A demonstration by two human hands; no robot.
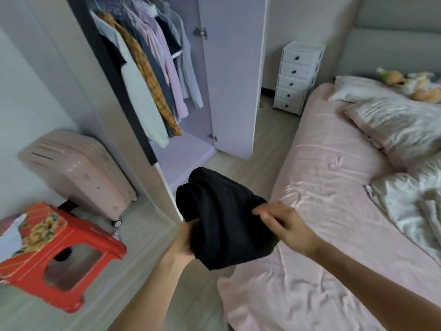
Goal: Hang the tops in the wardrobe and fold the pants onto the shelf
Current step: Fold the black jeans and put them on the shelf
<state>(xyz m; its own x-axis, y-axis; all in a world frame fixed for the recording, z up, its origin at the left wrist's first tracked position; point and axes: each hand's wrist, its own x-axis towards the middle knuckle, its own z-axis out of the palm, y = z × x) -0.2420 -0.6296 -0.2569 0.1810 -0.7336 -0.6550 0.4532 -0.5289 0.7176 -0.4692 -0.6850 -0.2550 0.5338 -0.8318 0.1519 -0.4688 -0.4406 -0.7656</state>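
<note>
A folded black garment (pixel 219 211), thick and bundled, hangs in the air between the bed and the wardrobe. My left hand (pixel 183 242) grips its lower left edge from underneath. My right hand (pixel 284 225) pinches its right edge with curled fingers. Ahead stands the open wardrobe (pixel 233 68); several tops (pixel 148 75) hang on its rail. Its lilac bottom shelf (pixel 181 156) lies just beyond the garment.
A pink bed (pixel 334 187) with pillows and a crumpled silver quilt fills the right. A pink suitcase (pixel 78 173) and a red plastic stool (pixel 55 254) stand on the left floor. A white drawer unit (pixel 296 75) is by the far wall.
</note>
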